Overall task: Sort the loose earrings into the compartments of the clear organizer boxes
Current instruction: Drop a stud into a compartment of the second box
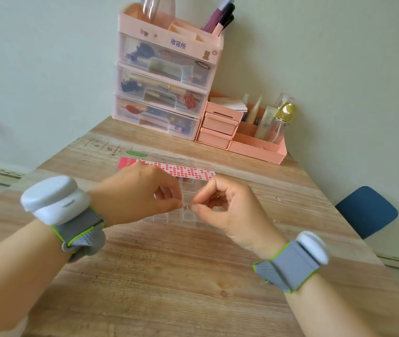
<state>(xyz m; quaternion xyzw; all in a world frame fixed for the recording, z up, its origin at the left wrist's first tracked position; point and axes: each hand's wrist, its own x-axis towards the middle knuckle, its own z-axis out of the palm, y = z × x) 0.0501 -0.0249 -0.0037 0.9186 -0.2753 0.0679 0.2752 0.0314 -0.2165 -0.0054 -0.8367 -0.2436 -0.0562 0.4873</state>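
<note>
A clear organizer box (188, 216) with many small compartments lies on the wooden table, largely hidden behind my hands. A sheet of pink label stickers (188, 171) rests on its far part. Just above the box, my left hand (135, 195) and my right hand (227, 210) meet fingertip to fingertip. Both pinch one tiny earring (186, 207) between thumb and forefinger. The other fingers of each hand are curled. The earring is too small to make out in detail.
A pink drawer tower (162, 93) with clear drawers stands at the table's far edge by the wall. A low pink desk organizer (254, 144) with bottles sits to its right. A blue chair seat (366, 210) is beside the table's right edge.
</note>
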